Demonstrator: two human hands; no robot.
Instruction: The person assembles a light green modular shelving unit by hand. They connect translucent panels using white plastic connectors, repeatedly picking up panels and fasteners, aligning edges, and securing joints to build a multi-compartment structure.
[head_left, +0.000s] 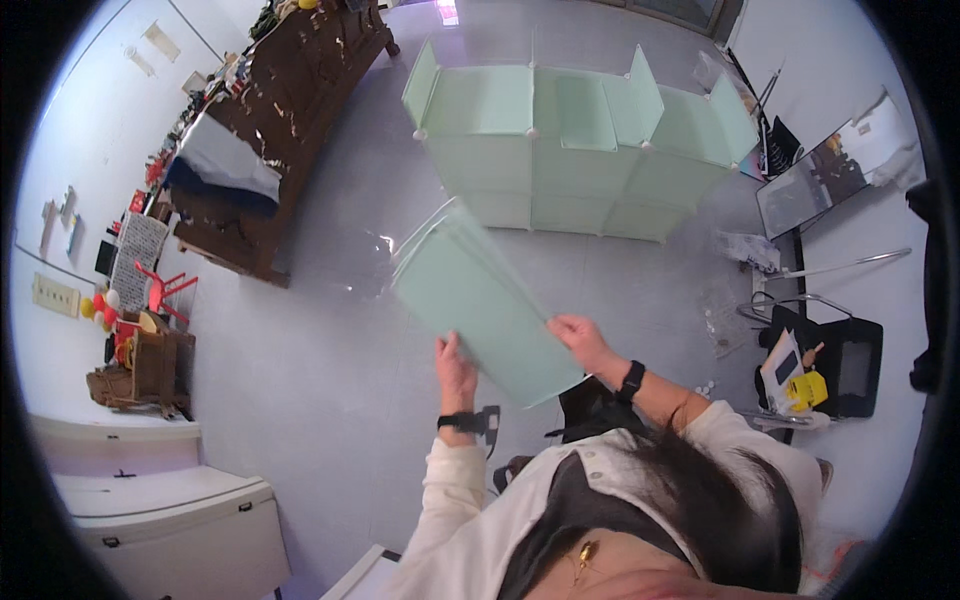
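I hold a small stack of pale green, translucent plastic panels (478,305) in front of me, tilted. My left hand (456,372) is closed on the near left edge, its thumb lying on the top panel. My right hand (583,341) grips the right edge near the closer end. At the far end the panels fan slightly apart, so more than one edge shows; how many there are I cannot tell. Beyond them stands a cube shelf unit (590,185) built from the same green panels with white corner connectors (533,133). Several of its panels stick up as dividers.
A dark carved wooden bench (300,85) runs along the left, with a cloth on it. A red chair (165,290) stands beyond the white cabinet (185,530). At right are a black chair (845,365) with papers and a yellow item, clear plastic wrapping (722,318) and a mirror (815,190).
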